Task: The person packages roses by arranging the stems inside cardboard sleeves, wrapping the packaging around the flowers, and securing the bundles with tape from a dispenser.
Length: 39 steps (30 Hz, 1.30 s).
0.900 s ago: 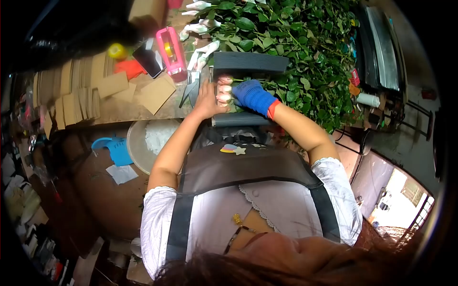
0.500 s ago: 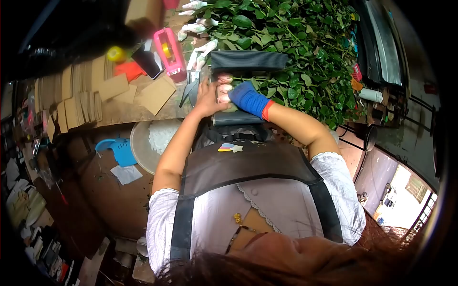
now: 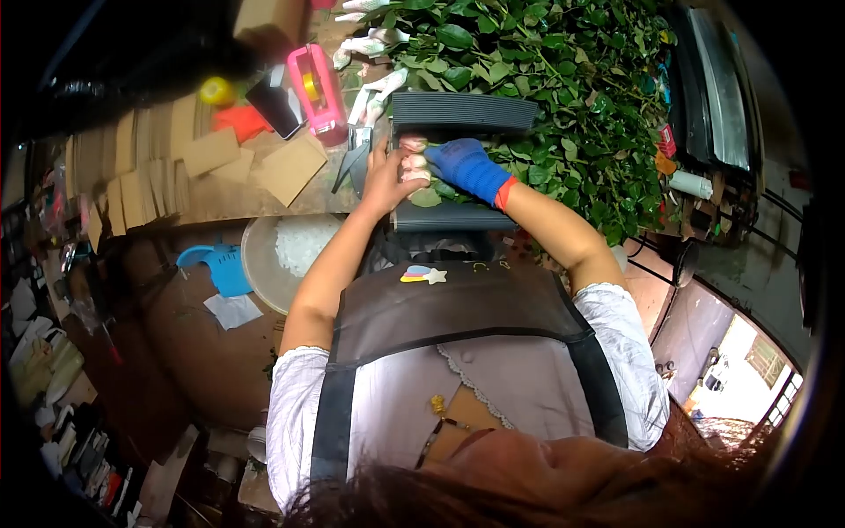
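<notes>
Several pale pink roses (image 3: 414, 163) lie side by side on a dark ribbed holder (image 3: 462, 112), stems pointing right. My bare left hand (image 3: 385, 182) cups the flower heads from the left, fingers along their tips and thumb against the lowest one. My right hand (image 3: 471, 167), in a blue knitted glove with a red cuff, is closed at the stems just right of the heads. Its fingertips are partly hidden. A grey metal tool, perhaps a stapler (image 3: 355, 160), lies left of my left hand.
A heap of leafy stems (image 3: 581, 106) covers the right of the bench. White-wrapped bundles (image 3: 374, 42), a pink tape dispenser (image 3: 315, 92), a phone (image 3: 273, 110) and cardboard pieces (image 3: 289, 172) lie left. Below stands a tub of white material (image 3: 304, 246) beside a blue plastic item (image 3: 220, 268).
My right hand has moved slightly right and away from the lowest rose heads, which show more now. My left hand stays at the heads. The view has shifted a little.
</notes>
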Motion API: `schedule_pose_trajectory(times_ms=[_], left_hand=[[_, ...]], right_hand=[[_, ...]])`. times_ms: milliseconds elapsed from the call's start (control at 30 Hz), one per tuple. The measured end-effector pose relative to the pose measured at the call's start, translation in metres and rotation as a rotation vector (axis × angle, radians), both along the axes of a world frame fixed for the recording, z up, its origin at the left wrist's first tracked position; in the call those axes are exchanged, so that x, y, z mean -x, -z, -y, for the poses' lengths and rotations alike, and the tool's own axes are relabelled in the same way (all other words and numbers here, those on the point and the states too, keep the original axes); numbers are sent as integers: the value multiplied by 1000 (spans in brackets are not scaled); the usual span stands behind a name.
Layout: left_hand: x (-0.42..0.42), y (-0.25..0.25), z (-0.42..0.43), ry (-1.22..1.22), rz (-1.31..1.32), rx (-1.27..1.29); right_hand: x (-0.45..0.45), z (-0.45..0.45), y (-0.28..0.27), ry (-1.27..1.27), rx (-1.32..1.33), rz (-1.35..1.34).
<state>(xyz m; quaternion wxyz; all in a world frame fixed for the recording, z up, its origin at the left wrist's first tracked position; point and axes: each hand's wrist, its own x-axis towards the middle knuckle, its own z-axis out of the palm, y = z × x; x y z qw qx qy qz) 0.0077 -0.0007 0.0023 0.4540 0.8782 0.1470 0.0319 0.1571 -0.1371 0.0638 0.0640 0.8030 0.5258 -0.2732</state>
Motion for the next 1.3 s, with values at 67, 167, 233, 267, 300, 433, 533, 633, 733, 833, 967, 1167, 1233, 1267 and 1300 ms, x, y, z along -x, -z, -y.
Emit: schedule_pose_trajectory(times_ms=[67,167,233,267,300,433,533,633,733,833,967,1167,1233,1267,1300], left_hand=[[-3,1,0,11,-16,-5],[-9,10,5,-97,-29,53],[-13,13,13,-213,-30,124],[-14,12,13,-210,-19,105],[-14,6,14,-208,-10,88],[-10,9,17,-183,31,17],[-13,12,12,-177,-7,79],[-13,12,8,-135,15,43],[-26,12,1,-86,-19,-57],[-43,16,0,-174,33,24],[-40,23,1,-165,101,-78],[-38,16,1,-153,47,-30],[-35,16,4,-160,38,-89],[-34,16,5,-156,43,-89],[-33,15,5,-153,48,-90]], right_hand=[[-1,1,10,-28,21,34],[-2,2,31,-64,66,53],[-2,1,3,-87,133,-1],[1,3,-9,8,87,33],[6,6,-21,101,42,66],[-1,17,-3,202,-38,40],[-18,18,5,152,-113,-26],[-15,19,4,102,-136,-61],[-12,14,11,59,-106,-20],[-9,13,9,104,-94,-30],[-6,27,-16,485,-394,-287],[-2,36,22,376,-631,-217],[3,35,32,295,-591,-106],[4,34,36,284,-522,-81],[6,31,34,273,-454,-57]])
